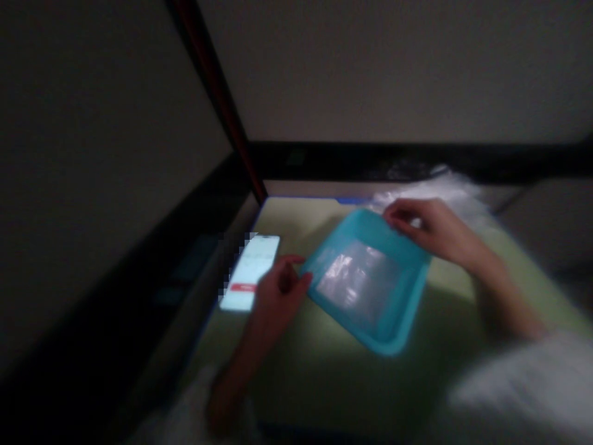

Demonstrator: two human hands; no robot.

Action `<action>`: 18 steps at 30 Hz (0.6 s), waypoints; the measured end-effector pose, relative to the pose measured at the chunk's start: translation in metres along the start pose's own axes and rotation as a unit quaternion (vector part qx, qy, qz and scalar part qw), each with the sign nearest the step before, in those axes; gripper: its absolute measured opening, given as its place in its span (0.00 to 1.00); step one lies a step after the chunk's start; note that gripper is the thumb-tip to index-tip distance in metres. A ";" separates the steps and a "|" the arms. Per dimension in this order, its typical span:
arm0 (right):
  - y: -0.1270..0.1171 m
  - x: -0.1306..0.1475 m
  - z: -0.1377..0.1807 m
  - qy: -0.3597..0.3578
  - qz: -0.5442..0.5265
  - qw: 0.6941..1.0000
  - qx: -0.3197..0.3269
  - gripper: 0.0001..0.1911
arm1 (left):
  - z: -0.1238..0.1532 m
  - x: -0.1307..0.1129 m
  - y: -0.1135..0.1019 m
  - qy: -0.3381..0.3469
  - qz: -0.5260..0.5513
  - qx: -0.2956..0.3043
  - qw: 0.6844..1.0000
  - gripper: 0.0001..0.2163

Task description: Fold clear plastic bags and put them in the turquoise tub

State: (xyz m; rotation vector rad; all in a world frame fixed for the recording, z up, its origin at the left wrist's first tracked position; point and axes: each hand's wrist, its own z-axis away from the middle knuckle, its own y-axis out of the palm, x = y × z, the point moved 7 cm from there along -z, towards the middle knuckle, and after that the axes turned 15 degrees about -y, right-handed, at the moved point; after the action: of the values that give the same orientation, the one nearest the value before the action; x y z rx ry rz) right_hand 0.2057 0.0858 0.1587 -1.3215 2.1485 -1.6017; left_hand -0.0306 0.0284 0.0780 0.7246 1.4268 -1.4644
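A turquoise tray (pixel 407 309) with rounded corners is held tilted above the table between my two hands. My left hand (pixel 282 287) pinches its left edge between thumb and fingers. At the far right corner, my right hand (pixel 421 225) is closed on the rim, fingertips partly hidden behind the hand. Inside the tray lies a clear plastic bag (pixel 359 281), flat and shiny; whether anything is in it I cannot tell. The picture is dim and blurred.
A phone (pixel 250 272) with a lit screen lies left of my left hand. Crumpled clear plastic (pixel 440 185) sits at the table's back right, behind my right hand. The yellow-green table (pixel 301 371) has blue edging, and a wall (pixel 393 74) stands behind it.
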 end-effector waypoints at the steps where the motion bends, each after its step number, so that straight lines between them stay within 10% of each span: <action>1: 0.001 -0.002 0.001 0.005 0.000 1.000 -0.005 0.10 | -0.001 0.003 0.003 -0.018 0.013 0.019 1.000 0.12; 8: -0.001 -0.037 0.018 0.078 0.064 0.991 -0.091 0.15 | -0.003 0.010 0.016 -0.092 0.106 0.093 0.986 0.17; 18: 0.009 -0.083 0.053 0.148 -0.074 0.985 -0.047 0.22 | 0.034 0.025 0.023 -0.145 0.231 0.111 0.955 0.22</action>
State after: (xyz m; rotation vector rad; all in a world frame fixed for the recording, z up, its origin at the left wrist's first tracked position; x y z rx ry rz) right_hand 0.2811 0.1084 0.0998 -1.3749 2.3693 -1.8828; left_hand -0.0129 -0.0074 0.0509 0.8721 0.8066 -1.3011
